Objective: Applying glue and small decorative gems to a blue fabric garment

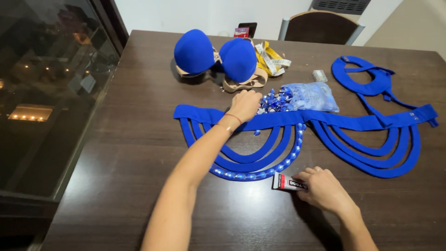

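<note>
A blue fabric belt with hanging loop straps [353, 122] lies across the dark wooden table [125, 153]. Blue gems are stuck along its lowest left loop [260, 174]. My left hand [245, 105] reaches forward to a pile of loose blue gems [275, 101] beside a clear plastic bag of gems [313, 96]; its fingers curl at the pile's edge, and what they hold is hidden. My right hand [323, 188] rests on the table gripping a small glue tube [285, 182], its tip close to the gem-lined loop.
A blue padded bra top [216, 56] sits at the back, with a yellow measuring tape [272, 58] beside it. A blue collar piece [367, 76] lies at the right. A chair [320, 25] stands behind the table. A dark glass window [46, 93] fills the left.
</note>
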